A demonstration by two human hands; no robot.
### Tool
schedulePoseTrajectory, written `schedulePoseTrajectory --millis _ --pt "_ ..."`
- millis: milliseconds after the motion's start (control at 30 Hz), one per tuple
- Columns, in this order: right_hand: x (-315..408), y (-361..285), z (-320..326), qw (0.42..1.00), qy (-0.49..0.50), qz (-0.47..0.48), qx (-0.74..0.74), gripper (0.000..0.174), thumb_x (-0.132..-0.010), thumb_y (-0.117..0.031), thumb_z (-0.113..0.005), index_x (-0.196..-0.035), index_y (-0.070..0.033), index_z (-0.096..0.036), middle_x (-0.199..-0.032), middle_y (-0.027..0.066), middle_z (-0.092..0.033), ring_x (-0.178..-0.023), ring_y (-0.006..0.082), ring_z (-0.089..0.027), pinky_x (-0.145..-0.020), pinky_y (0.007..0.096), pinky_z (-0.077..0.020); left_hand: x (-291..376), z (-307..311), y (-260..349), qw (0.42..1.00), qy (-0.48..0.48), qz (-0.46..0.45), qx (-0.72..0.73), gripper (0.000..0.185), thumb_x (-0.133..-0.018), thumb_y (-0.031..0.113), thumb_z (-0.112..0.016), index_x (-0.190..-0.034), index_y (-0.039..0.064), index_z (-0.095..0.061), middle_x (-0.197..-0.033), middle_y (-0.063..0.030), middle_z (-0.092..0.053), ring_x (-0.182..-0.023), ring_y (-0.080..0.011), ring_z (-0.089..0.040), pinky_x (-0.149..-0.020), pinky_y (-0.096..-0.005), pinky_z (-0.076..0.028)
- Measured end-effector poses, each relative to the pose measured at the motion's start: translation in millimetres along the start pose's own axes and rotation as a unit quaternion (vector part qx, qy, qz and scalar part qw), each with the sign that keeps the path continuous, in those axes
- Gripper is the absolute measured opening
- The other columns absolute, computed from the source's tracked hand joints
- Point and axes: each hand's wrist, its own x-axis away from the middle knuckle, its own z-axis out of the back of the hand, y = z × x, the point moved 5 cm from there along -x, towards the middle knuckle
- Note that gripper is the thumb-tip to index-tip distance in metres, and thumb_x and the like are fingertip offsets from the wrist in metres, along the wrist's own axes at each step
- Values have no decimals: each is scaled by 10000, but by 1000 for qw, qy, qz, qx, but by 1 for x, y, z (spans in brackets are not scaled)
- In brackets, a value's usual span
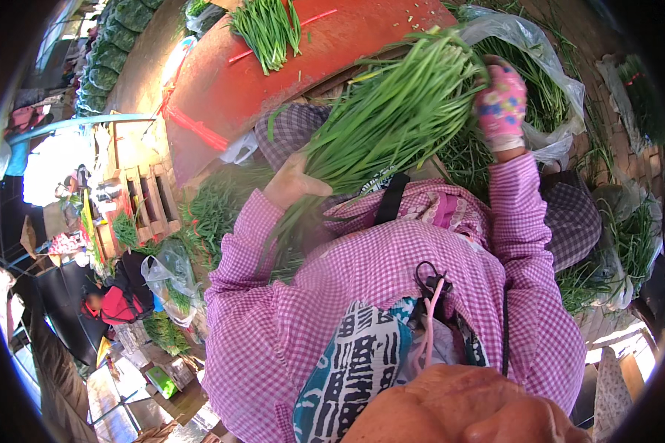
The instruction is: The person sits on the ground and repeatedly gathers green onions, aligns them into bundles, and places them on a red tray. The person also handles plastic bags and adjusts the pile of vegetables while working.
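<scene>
A large loose bundle of long green leaves, likely garlic chives (399,116), spans between my two hands above my lap. My bare left hand (296,185) grips its leafy lower-left part, with the thumb across the top and leaf tips hanging below. My right hand (500,102), in a pink flowered glove, is at the paler stalk ends, fingers curled and partly hidden behind them. Beyond, a smaller bunch of the same greens (269,33) lies on a red board (332,44) over a red strip (241,56). More red plastic strips (199,127) lie at the board's left edge.
An open clear plastic bag (565,88) of greens stands at right, with another bag of greens (632,243) below it. Piled greens (216,210) lie by my left arm. A wooden pallet (149,199), more bags and a person in red (116,304) are further left.
</scene>
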Motion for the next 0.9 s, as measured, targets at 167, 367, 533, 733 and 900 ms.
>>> schedulePoseTrajectory --millis 167,367,533,733,900 --pt "-35 26 71 982 64 -176 13 274 -923 -197 -674 -1168 -81 -714 -1085 189 -722 -1010 378 -692 -899 436 -555 -5 2 -2 998 -3 -31 -61 955 -630 -156 -672 -1537 13 -424 -1488 -65 -530 -1382 -199 -480 -1168 -331 -342" --pt "-11 -36 9 947 -252 169 109 744 -760 -624 -750 -1325 -149 -660 -1504 98 -511 -1431 339 -411 -1152 511 -350 -8 1 1 996 -20 -49 -75 895 -696 -161 -639 -1545 19 -423 -1496 -49 -540 -1354 -164 -511 -1155 -320 -359" --pt "6 -11 -25 964 -180 198 4 630 -846 -494 -716 -1337 -109 -628 -1467 147 -533 -1338 338 -520 -1101 465 -435 -5 -6 6 974 -33 -117 -190 781 -827 -28 -679 -1555 24 -403 -1493 -42 -555 -1331 -129 -526 -1144 -293 -374" --pt "35 5 -56 961 -143 128 -197 337 -878 -107 -606 -1203 -53 -676 -1195 176 -666 -1119 368 -624 -970 420 -519 -16 -8 3 912 -30 -106 -396 721 -921 14 -693 -1569 27 -378 -1485 -43 -564 -1317 -125 -539 -1130 -308 -401" --pt "49 7 -79 986 -91 130 -57 287 -832 -136 -643 -1100 -57 -707 -1041 161 -693 -982 375 -651 -851 459 -529 -19 -12 9 850 73 -204 -480 629 -944 207 -618 -1544 280 -444 -1056 -161 -728 -871 -377 -717 -776 -417 -578"
